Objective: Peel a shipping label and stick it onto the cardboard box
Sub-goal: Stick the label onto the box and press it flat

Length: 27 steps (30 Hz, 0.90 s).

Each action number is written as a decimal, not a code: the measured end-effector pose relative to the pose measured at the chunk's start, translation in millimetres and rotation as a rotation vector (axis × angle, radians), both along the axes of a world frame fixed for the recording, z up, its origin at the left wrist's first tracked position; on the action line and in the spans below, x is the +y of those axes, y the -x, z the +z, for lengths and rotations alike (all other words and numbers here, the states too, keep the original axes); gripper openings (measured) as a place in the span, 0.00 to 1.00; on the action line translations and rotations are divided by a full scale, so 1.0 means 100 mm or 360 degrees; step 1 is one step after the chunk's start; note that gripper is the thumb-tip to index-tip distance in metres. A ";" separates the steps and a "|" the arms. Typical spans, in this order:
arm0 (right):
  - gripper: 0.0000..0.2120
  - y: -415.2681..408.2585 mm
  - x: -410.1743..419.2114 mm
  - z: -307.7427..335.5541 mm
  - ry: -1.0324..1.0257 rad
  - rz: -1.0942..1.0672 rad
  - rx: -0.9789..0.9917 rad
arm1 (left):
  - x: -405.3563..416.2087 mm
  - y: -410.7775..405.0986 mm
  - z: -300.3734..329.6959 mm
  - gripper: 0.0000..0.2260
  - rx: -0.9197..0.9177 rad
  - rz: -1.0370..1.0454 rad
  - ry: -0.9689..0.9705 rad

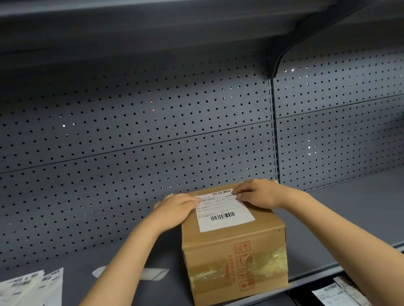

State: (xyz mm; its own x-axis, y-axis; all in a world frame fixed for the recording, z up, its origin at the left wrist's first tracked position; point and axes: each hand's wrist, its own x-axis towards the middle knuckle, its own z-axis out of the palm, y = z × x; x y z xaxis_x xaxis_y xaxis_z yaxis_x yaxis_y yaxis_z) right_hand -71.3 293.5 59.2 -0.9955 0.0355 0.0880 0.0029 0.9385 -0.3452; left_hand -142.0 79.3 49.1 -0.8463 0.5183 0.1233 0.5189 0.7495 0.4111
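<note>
Pressing the shipping label (222,209) onto the top of the cardboard box (236,258), which sits at lower centre of the frame on a grey shelf (363,212). Both hands lie palm-down with fingers extended and close together: the left hand (178,208) covers the label's left edge, the right hand (256,193) its upper right corner. Neither hand grips anything. The label appears flat, with its lower barcode exposed between the wrists, so the sticking step seems nearly complete. The next move probably calls for sweeping the fingertips outward toward the uncovered lower edge to seat the adhesive without creases. Spare label sheets (20,300) lie at lower left, and a backing strip (153,273) rests just left of the box.
</note>
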 end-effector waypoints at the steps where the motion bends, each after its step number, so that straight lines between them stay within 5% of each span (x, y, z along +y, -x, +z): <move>1: 0.17 0.01 0.00 0.00 -0.0023 0.0001 0.0013 | 0.00 0.00 0.00 0.23 0.0003 0.0010 0.0003; 27: 0.19 0.28 -0.28 0.03 -0.0140 0.0132 -0.0040 | 0.41 -0.09 0.06 0.20 -0.0041 0.0039 0.0152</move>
State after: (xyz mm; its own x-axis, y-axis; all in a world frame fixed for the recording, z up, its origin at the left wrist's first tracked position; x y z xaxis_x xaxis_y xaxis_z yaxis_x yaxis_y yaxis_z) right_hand -99.2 265.1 61.8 -0.9966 -0.0537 0.0620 -0.0682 0.9625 -0.2625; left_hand -133.1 120.0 55.4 -0.8612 0.5055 0.0522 0.4898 0.7982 0.3506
